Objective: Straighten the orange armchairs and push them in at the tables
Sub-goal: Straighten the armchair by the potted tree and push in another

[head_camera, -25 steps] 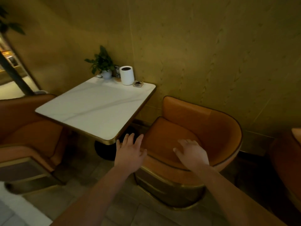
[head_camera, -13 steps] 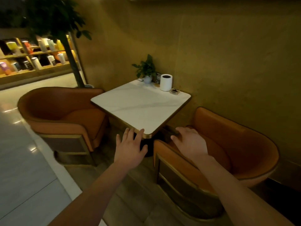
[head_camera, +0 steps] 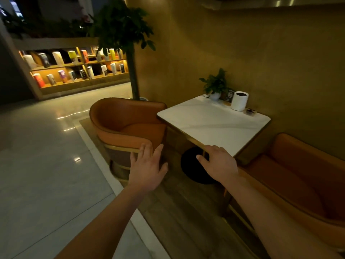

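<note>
Step in hand: the far armchair [head_camera: 128, 126] is judged to be the one now addressed; both hands are held out in front, and the left one is directed toward its near arm.
Left hand [head_camera: 147, 168]: it is held open with the fingers spread, palm down; nothing is gripped; it is seen just before the near arm of the far armchair, but whether it is touching cannot be told.
Right hand [head_camera: 218, 163]: it is open and loose, nothing is held; it is seen in front of the near corner of the table [head_camera: 212, 122]; contact with the edge cannot be told.
Far armchair: it is placed at the left side of the table, its seat turned toward the table; it appears slightly angled.
Near armchair [head_camera: 298, 176]: it is placed at the right side of the table, beside the wall; its seat is close to the table edge.
Next move: the arm or back of the far armchair should be taken with both hands; the chair should then be squared and pushed in; care is needed that the table is not struck.
On the table: a small potted plant [head_camera: 214, 86] and a white cylinder [head_camera: 239, 100] are kept at the wall end.
</note>
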The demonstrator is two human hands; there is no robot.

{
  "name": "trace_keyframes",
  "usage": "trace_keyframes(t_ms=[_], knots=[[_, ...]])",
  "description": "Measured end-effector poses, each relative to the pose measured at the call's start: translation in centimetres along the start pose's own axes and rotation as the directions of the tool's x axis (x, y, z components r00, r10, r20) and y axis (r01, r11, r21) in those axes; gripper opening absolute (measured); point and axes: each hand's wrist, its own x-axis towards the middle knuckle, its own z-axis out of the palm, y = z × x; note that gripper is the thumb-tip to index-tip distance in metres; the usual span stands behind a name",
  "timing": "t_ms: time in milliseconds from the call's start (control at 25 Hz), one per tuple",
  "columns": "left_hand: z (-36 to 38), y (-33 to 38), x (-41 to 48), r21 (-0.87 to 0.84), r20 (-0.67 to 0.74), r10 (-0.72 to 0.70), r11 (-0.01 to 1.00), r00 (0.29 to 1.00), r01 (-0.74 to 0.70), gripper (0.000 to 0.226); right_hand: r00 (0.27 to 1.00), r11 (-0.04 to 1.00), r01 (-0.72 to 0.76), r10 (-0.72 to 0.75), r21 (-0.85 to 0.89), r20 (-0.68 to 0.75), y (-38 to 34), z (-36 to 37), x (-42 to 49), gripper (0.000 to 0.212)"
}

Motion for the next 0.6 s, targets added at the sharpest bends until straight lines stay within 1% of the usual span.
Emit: trace_keyframes(t_ms=[120, 320, 480, 600], knots=[[-1.6, -4.7, -0.4, 0.001, -0.015, -0.041, 0.999, 0.999, 0.041, 0.068, 0.999, 0.999, 0.039, -0.039, 0.029, -0.002, -4.7, 1.9, 1.7, 0.051], [-2.8, -13.0, 1.2, 0.018, -0.037, -0.129, 0.991, 0.991, 0.13, 0.071, 0.992, 0.992, 0.118, -0.119, 0.04, 0.033, -11.9, 6.6, 7.3, 0.053], [-2.6, -19.8, 4.1, 0.058, -0.041, -0.174, 0.983, 0.984, 0.177, 0.071, 0.984, 0.984, 0.171, -0.173, 0.041, 0.038, -16.4, 11.9, 12.8, 0.046], [-2.2, -26.0, 8.3, 0.108, -0.053, -0.198, 0.973, 0.979, 0.203, 0.069, 0.978, 0.979, 0.201, -0.203, 0.045, 0.047, -19.8, 16.4, 18.1, 0.045]])
